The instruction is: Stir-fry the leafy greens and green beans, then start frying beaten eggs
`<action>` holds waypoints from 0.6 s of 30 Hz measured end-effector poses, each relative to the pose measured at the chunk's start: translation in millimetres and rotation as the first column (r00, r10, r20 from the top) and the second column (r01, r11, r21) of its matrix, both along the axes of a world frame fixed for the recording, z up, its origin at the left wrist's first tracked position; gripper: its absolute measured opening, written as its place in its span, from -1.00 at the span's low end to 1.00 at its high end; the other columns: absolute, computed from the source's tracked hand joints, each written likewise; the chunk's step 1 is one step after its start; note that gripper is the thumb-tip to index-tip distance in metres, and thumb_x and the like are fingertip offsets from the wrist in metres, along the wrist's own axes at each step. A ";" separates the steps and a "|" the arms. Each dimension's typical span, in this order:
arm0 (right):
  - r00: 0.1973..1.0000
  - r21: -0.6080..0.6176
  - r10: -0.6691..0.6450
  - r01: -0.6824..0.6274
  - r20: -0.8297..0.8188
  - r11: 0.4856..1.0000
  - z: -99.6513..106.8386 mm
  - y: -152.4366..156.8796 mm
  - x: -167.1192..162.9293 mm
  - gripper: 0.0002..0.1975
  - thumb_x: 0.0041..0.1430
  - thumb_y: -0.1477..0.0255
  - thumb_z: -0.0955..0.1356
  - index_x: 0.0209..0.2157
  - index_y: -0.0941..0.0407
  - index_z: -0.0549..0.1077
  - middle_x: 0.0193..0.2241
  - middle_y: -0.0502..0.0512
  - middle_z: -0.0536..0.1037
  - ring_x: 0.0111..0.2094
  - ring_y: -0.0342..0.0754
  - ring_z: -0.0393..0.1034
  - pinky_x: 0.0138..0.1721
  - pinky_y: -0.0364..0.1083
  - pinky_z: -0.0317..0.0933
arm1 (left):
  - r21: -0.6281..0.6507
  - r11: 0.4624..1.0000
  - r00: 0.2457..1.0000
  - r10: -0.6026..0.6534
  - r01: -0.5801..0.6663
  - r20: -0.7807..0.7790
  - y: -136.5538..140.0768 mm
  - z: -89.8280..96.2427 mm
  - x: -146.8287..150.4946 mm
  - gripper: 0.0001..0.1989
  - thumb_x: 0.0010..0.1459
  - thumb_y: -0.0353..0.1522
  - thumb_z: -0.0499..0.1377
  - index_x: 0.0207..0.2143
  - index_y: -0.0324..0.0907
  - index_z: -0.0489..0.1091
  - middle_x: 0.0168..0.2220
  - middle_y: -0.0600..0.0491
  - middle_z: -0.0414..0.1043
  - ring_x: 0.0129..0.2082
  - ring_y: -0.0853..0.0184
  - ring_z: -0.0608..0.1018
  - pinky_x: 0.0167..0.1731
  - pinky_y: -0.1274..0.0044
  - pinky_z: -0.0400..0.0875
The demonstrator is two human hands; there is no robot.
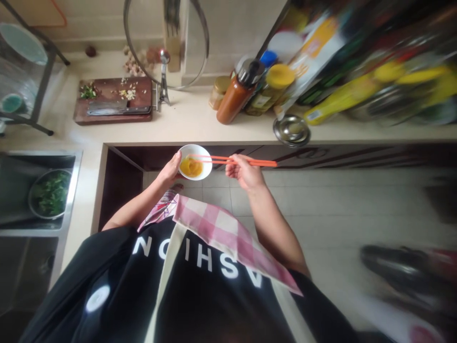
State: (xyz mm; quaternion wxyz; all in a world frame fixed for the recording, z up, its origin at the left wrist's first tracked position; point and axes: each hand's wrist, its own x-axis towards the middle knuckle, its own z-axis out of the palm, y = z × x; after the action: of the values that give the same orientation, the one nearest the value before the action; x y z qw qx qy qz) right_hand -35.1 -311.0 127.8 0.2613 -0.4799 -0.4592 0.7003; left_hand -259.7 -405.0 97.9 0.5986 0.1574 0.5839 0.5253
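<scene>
A white bowl (208, 165) is held by its left rim in my left hand (171, 169), in front of the counter edge and above the floor. Yellow beaten egg (192, 166) lies in the bowl. My right hand (246, 172) is closed around a pair of orange chopsticks (264, 163). The chopsticks point left, and their tips reach into the bowl at the egg. Part of my left fingers is hidden under and behind the bowl.
On the counter (185, 126) stand a cutting board (107, 90) with a knife (137, 110) and chopped bits, a pan lid (208, 43), an orange-brown bottle (232, 101), jars and a metal dish (292, 131). A sink (69, 190) at left holds a bowl of greens (52, 193).
</scene>
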 end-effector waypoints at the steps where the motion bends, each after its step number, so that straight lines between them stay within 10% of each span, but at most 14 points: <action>1: 1.000 0.009 -0.011 0.011 0.009 1.000 0.3 2.4 -0.1 -0.47 -0.18 0.01 0.50 -0.41 0.17 0.39 -0.63 -0.01 0.48 -0.67 -0.20 0.36 -0.64 -0.24 0.23 | 0.008 1.000 1.000 -0.016 0.016 -0.010 4.4 -1.6 -1.2 -0.25 0.26 0.13 0.03 0.27 -0.21 0.28 0.01 -0.21 0.54 -0.15 0.05 0.64 -0.21 0.27 0.58; 18: 0.992 0.115 -0.002 -0.012 0.124 0.993 33.9 40.5 3.0 -0.53 -0.08 0.04 0.50 -0.41 0.18 0.42 -0.62 0.04 0.49 -0.65 -0.18 0.37 -0.65 -0.24 0.23 | 0.064 0.992 0.994 -0.104 0.106 -0.026 64.7 -3.2 -23.7 -0.20 0.24 0.15 0.03 0.29 -0.23 0.26 -0.01 -0.21 0.56 -0.14 0.07 0.65 -0.20 0.31 0.58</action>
State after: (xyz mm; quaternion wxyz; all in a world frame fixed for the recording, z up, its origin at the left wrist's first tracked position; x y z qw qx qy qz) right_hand -32.1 -270.4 161.6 0.2579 -0.5054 -0.5154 0.6422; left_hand -283.3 -340.4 94.7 0.6132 0.2132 0.5643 0.5100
